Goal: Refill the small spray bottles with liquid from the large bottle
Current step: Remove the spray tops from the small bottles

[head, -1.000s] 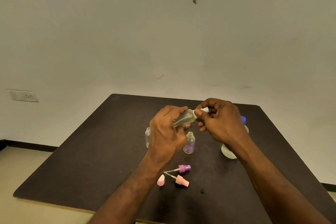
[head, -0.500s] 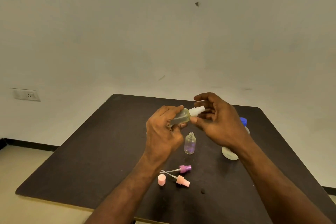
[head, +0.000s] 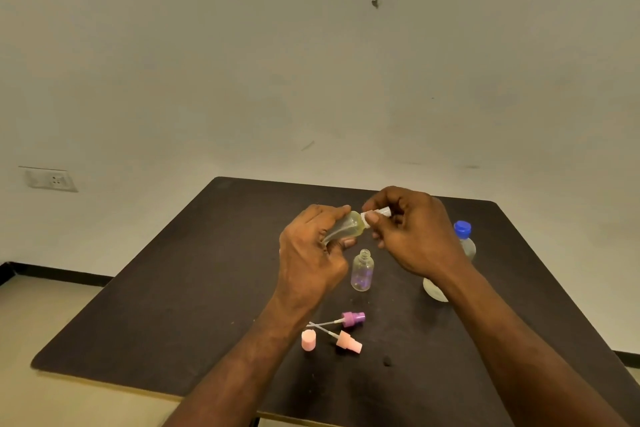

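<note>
**Two hands hold a little spray bottle above the table**

A small spray bottle point(head: 346, 227) with yellowish liquid inside is held up in the air, tipped on its side, over the middle of the dark table point(head: 166, 305). The left hand point(head: 311, 253) wraps its fingers around the bottle's body. The right hand point(head: 412, 232) pinches the white spray top point(head: 375, 213) on the bottle's neck with thumb and fingers.

Just below the hands, an empty small bottle point(head: 362, 270) stands upright with no top on. Behind the right wrist stands the large bottle point(head: 465, 243) with a blue cap point(head: 462, 228).

Closer to the person, a purple spray top point(head: 352, 318) and a pink spray top point(head: 349, 343) lie on the table, their thin tubes crossing. A pink cap point(head: 308, 340) stands just beside them.

A wall socket point(head: 50, 179) sits on the wall to the left.
</note>
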